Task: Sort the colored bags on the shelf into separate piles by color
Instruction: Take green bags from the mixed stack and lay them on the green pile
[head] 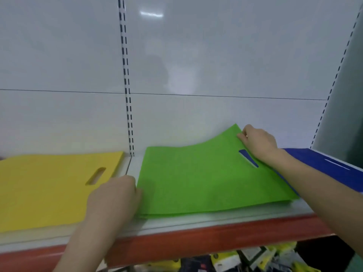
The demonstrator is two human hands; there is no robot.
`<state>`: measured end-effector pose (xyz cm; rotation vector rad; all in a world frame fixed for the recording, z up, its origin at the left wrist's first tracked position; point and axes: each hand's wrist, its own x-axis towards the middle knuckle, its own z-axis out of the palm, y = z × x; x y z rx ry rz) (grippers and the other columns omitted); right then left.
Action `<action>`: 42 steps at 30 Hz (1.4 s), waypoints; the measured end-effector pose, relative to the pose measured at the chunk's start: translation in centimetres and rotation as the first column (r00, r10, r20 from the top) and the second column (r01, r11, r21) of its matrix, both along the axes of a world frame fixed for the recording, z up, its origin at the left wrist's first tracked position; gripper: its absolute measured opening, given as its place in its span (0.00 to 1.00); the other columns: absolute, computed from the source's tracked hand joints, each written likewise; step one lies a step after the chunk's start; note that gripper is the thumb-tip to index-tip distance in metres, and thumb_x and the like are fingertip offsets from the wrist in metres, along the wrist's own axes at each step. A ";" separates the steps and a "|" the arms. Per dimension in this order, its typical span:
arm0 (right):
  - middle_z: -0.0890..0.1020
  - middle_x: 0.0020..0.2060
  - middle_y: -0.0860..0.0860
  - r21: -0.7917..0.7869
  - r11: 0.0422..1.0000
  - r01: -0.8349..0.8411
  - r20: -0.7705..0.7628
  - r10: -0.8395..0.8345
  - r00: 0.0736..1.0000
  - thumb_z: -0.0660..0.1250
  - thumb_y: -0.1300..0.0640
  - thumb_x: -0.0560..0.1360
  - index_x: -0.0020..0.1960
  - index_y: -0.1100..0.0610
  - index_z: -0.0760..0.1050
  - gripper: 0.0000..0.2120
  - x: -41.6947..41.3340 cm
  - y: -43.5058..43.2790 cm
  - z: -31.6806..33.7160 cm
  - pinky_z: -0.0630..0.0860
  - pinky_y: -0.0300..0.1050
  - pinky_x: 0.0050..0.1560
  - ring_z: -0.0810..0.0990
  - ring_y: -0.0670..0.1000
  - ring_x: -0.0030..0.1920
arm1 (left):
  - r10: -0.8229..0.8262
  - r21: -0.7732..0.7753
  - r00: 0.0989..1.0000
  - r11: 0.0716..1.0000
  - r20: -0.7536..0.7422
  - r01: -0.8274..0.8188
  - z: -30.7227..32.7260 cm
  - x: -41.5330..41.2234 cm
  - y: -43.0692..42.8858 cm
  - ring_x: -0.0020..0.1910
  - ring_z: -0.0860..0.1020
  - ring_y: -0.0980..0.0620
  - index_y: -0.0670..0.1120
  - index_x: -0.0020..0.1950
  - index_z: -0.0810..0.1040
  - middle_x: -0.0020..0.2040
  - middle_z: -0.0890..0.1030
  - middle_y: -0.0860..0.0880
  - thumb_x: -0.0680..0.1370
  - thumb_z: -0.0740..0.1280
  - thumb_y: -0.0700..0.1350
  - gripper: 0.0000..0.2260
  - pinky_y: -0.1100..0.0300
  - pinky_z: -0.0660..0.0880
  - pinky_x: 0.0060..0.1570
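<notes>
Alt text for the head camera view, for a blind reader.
The right hand pinches the raised far corner of a green bag on a white shelf; the left hand touches its left edge. A yellow bag lies left, a blue bag right.

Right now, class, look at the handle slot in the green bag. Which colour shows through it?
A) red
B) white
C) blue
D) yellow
C: the slot in the green bag shows dark blue, because that bag lies partly over the blue bag on its right.
</notes>
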<state>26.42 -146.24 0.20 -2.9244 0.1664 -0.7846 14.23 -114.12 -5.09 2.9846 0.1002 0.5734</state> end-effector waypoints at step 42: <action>0.81 0.40 0.59 0.321 0.376 -0.869 0.139 0.889 0.436 0.59 0.53 0.79 0.44 0.63 0.75 0.14 -14.3 41.0 -0.4 0.75 0.55 0.47 0.79 0.59 0.43 | 0.358 -0.113 0.898 0.933 0.255 -0.340 -0.5 -21.3 22.7 0.42 0.77 0.52 0.52 0.43 0.72 0.36 0.75 0.52 0.78 0.58 0.57 0.11 0.60 0.65 0.33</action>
